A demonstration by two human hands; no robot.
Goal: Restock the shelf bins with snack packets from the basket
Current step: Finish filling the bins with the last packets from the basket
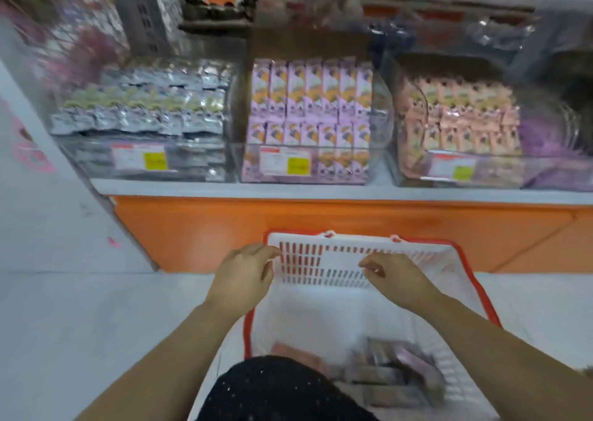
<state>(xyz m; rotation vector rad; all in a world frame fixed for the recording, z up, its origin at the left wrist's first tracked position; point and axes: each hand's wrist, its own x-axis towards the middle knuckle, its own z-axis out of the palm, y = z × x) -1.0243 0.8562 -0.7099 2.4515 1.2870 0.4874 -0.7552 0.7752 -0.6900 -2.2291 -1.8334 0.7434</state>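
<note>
A white basket (321, 244) with a red rim stands on the floor against the orange shelf base. Blurred snack packets (394, 372) lie at its near right, and a pinkish packet (295, 353) lies beside them. My left hand (244, 276) hovers at the basket's far left corner with loosely curled fingers and holds nothing. My right hand (394, 276) hangs over the basket's middle, fingers pointing left, also empty. On the shelf above stand clear bins: silver packets (141, 112) on the left, purple-orange packets (311, 106) in the middle, peach packets (455, 116) on the right.
A further bin of purple packets (545, 144) sits at the far right. The white shelf edge (288, 189) runs above the orange base (321, 225). Price labels are stuck on the bin fronts. My dark-clothed knee (272, 391) covers the basket's near left. Pale floor surrounds the basket.
</note>
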